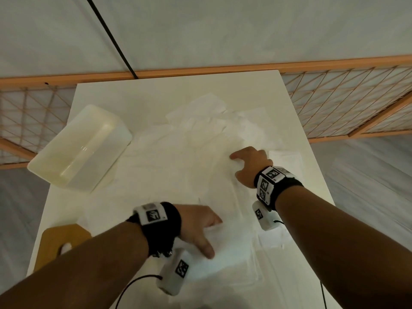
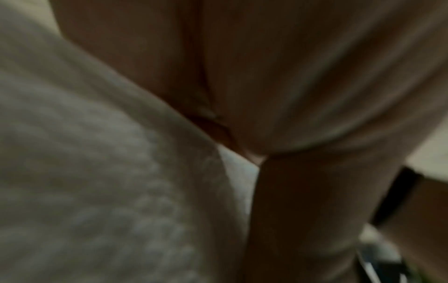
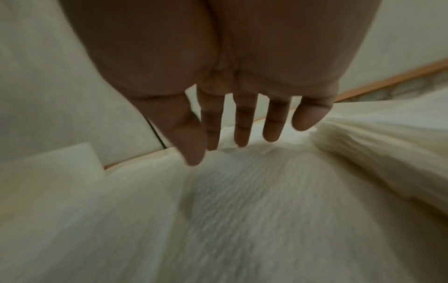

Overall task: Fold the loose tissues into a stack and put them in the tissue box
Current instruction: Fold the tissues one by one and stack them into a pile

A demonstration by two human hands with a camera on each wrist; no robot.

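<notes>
Loose white tissues [image 1: 200, 134] lie spread over the white table [image 1: 133, 97]. The milky plastic tissue box [image 1: 82, 148] lies tilted at the table's left edge. My left hand [image 1: 215, 238] is near the front, thumb on top of a tissue sheet [image 1: 234, 248] and fingers hidden under its edge. In the blurred left wrist view the tissue [image 2: 97, 172] runs into the gap between thumb and palm. My right hand [image 1: 236, 166] reaches over the pile at the right, its straight, spread fingers [image 3: 242, 134] just over the tissue [image 3: 242, 210].
A wooden lid [image 1: 64, 241] with a slot lies at the front left. A folded tissue [image 1: 285, 157] sits by the right edge, beyond my right wrist. An orange wooden lattice rail [image 1: 334, 63] runs behind the table. A black cable [image 1: 111, 34] hangs at the back.
</notes>
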